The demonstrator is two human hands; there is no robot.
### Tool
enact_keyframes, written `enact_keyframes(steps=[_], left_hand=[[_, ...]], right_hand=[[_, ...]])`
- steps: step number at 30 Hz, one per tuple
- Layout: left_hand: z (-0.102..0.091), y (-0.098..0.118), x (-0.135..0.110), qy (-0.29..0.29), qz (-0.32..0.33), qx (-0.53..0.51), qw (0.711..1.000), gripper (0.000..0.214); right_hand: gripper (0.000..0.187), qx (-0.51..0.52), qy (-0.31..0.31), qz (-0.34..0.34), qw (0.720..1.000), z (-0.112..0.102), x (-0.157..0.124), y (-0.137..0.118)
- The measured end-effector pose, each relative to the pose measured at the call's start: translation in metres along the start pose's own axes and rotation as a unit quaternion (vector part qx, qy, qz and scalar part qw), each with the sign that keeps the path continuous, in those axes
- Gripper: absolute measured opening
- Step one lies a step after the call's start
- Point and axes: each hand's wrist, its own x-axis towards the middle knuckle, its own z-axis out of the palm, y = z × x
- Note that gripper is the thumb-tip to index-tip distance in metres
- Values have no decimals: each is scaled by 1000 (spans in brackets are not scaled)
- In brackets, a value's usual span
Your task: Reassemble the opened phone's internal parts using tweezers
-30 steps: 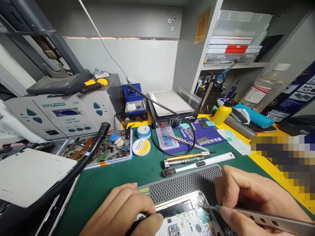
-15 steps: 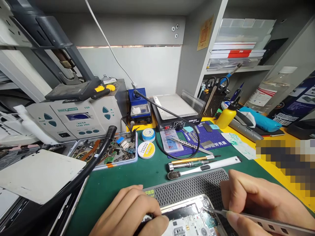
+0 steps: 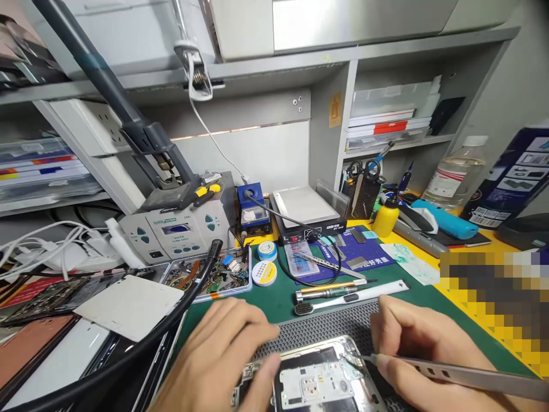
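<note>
An opened phone [image 3: 317,380], its inner boards and white metal plates bared, lies on a grey perforated mat [image 3: 326,320] at the bottom of the view. My left hand [image 3: 223,355] is by the phone's left side, fingers apart, thumb close to the frame edge. A small metallic piece shows below that hand, partly covered, and I cannot make out what it is. My right hand [image 3: 420,349] pinches metal tweezers [image 3: 467,375]. Their tip meets the phone's upper right corner, over a greenish board area.
Beyond the mat lie a toothbrush [image 3: 351,297], pen-like tools and two round tins [image 3: 265,273]. A heating plate [image 3: 306,209] and a hot-air station [image 3: 180,229] stand behind. A black hose [image 3: 171,315] crosses the left side. A tray of parts [image 3: 223,272] lies near the tins.
The head view has tilted upward, showing more shelf. My left hand has loosened from the phone's edge, its fingers spreading. My right hand keeps the tweezers at the phone's upper right corner.
</note>
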Motion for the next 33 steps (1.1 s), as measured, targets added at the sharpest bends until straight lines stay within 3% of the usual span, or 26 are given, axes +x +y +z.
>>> enact_keyframes(steps=[5,7,10,14,18,24,30,33], left_hand=[[-5,2,59,-71,-9,88,994,14],[7,4,92,-126,5,131,983,14],[34,11,133,-217,50,179,958,34],[61,21,158,-301,68,204,929,36],[57,27,159,-330,28,216,919,37],[12,30,146,-299,-104,194,929,37],[-44,30,98,-182,-264,35,947,29],[-56,35,71,-110,-300,-119,940,37]], right_hand=[[21,23,-27,-12,999,-8,5,-25],[19,25,-2,-22,999,-8,6,-30],[19,30,9,-37,999,-6,6,-31],[18,52,6,-58,997,-5,5,-26],[18,68,10,-68,995,-7,4,-25],[22,94,25,-83,992,-9,5,-25],[15,168,-5,-51,984,-8,7,-23],[9,207,-31,-30,977,-5,9,-21]])
